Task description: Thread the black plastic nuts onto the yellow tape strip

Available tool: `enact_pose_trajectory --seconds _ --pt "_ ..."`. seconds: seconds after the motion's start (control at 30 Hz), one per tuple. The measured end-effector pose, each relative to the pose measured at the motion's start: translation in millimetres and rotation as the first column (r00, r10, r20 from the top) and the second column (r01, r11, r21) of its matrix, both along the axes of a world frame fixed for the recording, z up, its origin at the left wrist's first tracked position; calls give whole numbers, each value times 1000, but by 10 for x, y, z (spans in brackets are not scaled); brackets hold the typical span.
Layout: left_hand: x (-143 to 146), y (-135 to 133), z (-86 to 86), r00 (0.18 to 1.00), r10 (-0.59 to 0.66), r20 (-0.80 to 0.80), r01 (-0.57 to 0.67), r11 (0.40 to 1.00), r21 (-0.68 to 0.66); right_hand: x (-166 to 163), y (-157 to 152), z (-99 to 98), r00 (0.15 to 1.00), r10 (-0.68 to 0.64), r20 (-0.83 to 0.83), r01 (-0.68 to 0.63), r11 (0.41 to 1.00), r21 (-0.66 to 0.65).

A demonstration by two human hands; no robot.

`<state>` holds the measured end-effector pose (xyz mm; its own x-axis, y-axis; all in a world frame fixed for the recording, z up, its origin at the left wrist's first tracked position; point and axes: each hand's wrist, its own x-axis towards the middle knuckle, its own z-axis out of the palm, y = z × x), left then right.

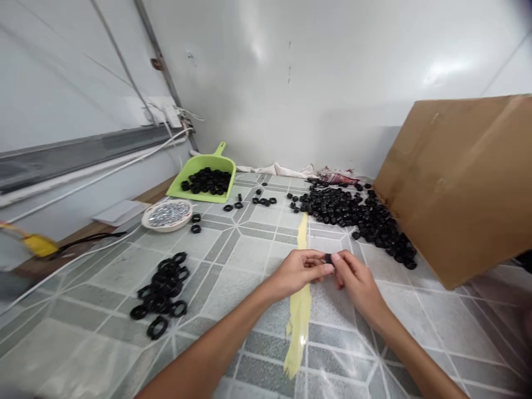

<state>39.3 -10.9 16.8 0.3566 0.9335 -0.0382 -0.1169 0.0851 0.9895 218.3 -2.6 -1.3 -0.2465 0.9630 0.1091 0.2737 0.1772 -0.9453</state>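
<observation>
My left hand (296,271) and my right hand (357,280) meet over the middle of the tiled table, fingertips pinched together on one small black part (328,258). Both hands are closed around it, and most of the part is hidden by the fingers. A strip of yellow tape (300,310) runs along the table under the hands. A large heap of black parts (357,216) lies just beyond the right hand. A smaller pile of black rings (163,291) lies to the left of the left forearm.
A green dustpan (198,166) holding black parts stands at the back left. A white dish of small shiny pieces (168,215) sits near it. A tilted cardboard box (461,183) fills the right side. Cables (83,260) and a yellow tool (39,244) lie at the left edge.
</observation>
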Motion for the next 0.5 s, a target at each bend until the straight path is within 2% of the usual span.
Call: enact_pose_trajectory --seconds 0.13,0.27,0.4,0.5 --pt "60 -50 -24 997 70 -29 -66 991 115 4 14 -6 998 -48 32 49 998 -47" --pt "117 -134 14 972 175 -157 -129 956 264 -22 19 42 996 -84 -23 79 983 -168" --pt "106 -188 73 920 190 -343 -15 891 454 -25 33 66 994 -56 -91 36 977 -209" --pt "76 -181 45 797 283 -534 136 777 615 -27 41 42 989 -61 -132 32 978 -206"
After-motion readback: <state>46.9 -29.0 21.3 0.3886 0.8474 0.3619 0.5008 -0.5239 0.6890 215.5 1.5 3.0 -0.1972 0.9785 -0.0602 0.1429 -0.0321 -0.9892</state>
